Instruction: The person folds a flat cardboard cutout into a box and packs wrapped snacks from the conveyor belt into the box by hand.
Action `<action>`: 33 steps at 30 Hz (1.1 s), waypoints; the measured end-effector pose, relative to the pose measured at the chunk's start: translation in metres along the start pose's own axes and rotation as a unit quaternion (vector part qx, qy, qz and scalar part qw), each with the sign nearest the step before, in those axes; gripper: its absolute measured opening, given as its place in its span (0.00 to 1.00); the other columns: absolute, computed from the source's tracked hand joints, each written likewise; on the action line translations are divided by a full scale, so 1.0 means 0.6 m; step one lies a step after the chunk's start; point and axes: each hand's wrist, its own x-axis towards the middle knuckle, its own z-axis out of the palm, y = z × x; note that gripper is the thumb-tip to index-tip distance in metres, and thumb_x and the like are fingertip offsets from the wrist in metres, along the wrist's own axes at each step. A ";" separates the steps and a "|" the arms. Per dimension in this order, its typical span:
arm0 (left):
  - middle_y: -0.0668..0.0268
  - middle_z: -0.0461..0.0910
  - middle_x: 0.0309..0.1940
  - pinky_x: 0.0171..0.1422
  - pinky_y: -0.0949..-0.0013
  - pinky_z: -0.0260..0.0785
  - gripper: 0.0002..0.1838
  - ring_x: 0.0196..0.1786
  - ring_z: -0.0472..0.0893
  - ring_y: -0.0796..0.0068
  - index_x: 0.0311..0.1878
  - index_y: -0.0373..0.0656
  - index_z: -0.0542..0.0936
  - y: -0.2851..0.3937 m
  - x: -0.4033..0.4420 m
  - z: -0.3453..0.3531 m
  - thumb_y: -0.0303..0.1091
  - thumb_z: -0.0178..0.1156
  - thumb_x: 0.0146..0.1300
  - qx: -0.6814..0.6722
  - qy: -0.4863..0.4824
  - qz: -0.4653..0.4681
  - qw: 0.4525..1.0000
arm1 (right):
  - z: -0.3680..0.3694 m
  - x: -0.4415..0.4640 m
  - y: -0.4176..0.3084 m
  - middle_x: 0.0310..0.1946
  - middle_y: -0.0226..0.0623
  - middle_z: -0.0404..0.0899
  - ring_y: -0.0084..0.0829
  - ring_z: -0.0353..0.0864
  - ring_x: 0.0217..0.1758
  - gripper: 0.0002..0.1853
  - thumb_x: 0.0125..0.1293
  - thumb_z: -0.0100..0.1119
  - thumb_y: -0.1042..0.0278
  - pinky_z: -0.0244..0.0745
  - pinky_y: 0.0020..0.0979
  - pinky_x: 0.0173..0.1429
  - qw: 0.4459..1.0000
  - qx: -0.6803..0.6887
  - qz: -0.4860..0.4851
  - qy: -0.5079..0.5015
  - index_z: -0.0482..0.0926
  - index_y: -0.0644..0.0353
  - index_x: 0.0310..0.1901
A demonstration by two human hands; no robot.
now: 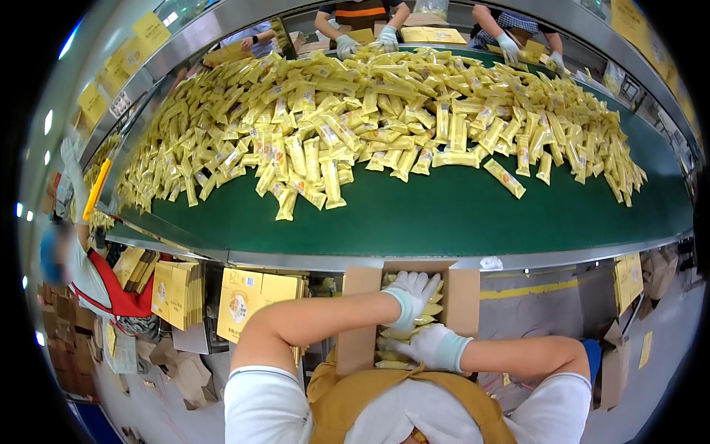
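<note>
An open cardboard box (361, 311) stands in front of my body with its flaps folded outward. Several yellow wrapped packets (429, 309) lie in it. My left hand (413, 293), in a white glove, rests on the packets near the far side, fingers stretched out. Closer to me, my right hand (430, 346), gloved too, lies over the packets with its fingers extended leftward. The hands cover part of the box's contents.
A green conveyor belt (414, 214) beyond the box carries a large heap of yellow packets (310, 111). Co-workers' gloved hands (367, 43) are at its far side. Flat yellow cartons (255, 300) stand at left. Another person in a red apron (122, 292) is farther left.
</note>
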 end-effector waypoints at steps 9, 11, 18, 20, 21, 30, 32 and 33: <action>0.54 0.84 0.56 0.66 0.62 0.72 0.20 0.58 0.83 0.61 0.60 0.33 0.80 -0.261 -0.178 -0.134 0.36 0.62 0.70 -0.429 0.073 0.128 0.891 | -0.084 -0.142 0.287 0.51 0.38 0.84 0.34 0.83 0.55 0.21 0.72 0.59 0.65 0.77 0.35 0.61 0.742 0.518 0.035 0.424 0.76 0.64 0.64; 0.54 0.83 0.57 0.67 0.63 0.72 0.21 0.58 0.82 0.61 0.62 0.36 0.80 -0.350 -0.182 -0.079 0.39 0.59 0.73 -0.459 0.289 -0.115 0.833 | -0.049 -0.126 0.434 0.58 0.43 0.80 0.38 0.78 0.64 0.24 0.71 0.63 0.63 0.71 0.35 0.68 0.690 0.408 0.126 0.584 0.76 0.67 0.63; 0.46 0.69 0.69 0.80 0.42 0.48 0.50 0.74 0.56 0.33 0.71 0.55 0.72 -0.500 -0.018 0.044 0.74 0.65 0.48 -0.188 0.377 -0.563 0.711 | -0.138 0.028 0.607 0.78 0.29 0.60 0.50 0.59 0.79 0.49 0.54 0.57 0.19 0.57 0.66 0.71 0.719 0.172 0.519 0.429 0.59 0.25 0.77; 0.48 0.73 0.65 0.80 0.46 0.45 0.48 0.72 0.61 0.39 0.70 0.52 0.73 -0.472 0.006 0.052 0.71 0.66 0.50 -0.150 0.412 -0.525 0.729 | -0.177 0.095 0.569 0.77 0.30 0.62 0.48 0.61 0.77 0.47 0.54 0.55 0.18 0.59 0.62 0.69 0.736 0.108 0.520 0.421 0.63 0.26 0.75; 0.49 0.74 0.63 0.80 0.46 0.46 0.46 0.71 0.60 0.40 0.69 0.51 0.73 -0.450 0.012 0.041 0.69 0.66 0.51 -0.152 0.415 -0.510 0.737 | -0.191 0.126 0.556 0.76 0.31 0.63 0.47 0.63 0.76 0.46 0.54 0.54 0.18 0.58 0.62 0.70 0.761 0.086 0.494 0.413 0.67 0.30 0.73; 0.56 0.74 0.61 0.61 0.39 0.67 0.29 0.75 0.54 0.33 0.62 0.61 0.79 -0.305 0.044 0.041 0.58 0.63 0.57 -0.076 0.365 -0.364 0.853 | -0.137 0.174 0.422 0.70 0.36 0.69 0.52 0.63 0.73 0.38 0.59 0.57 0.25 0.49 0.73 0.71 0.830 -0.008 0.353 0.432 0.74 0.37 0.66; 0.55 0.73 0.63 0.62 0.39 0.66 0.29 0.76 0.55 0.35 0.62 0.61 0.79 -0.286 0.029 0.042 0.58 0.63 0.57 -0.063 0.342 -0.321 0.881 | -0.102 0.160 0.395 0.66 0.36 0.71 0.53 0.65 0.72 0.34 0.62 0.57 0.31 0.51 0.74 0.69 0.825 -0.029 0.343 0.447 0.73 0.35 0.67; 0.54 0.72 0.66 0.63 0.39 0.66 0.34 0.75 0.59 0.40 0.67 0.62 0.76 -0.278 0.017 0.037 0.57 0.66 0.55 -0.061 0.302 -0.291 0.906 | -0.091 0.147 0.379 0.66 0.36 0.71 0.53 0.65 0.72 0.33 0.63 0.58 0.33 0.51 0.74 0.69 0.832 -0.031 0.344 0.435 0.72 0.34 0.67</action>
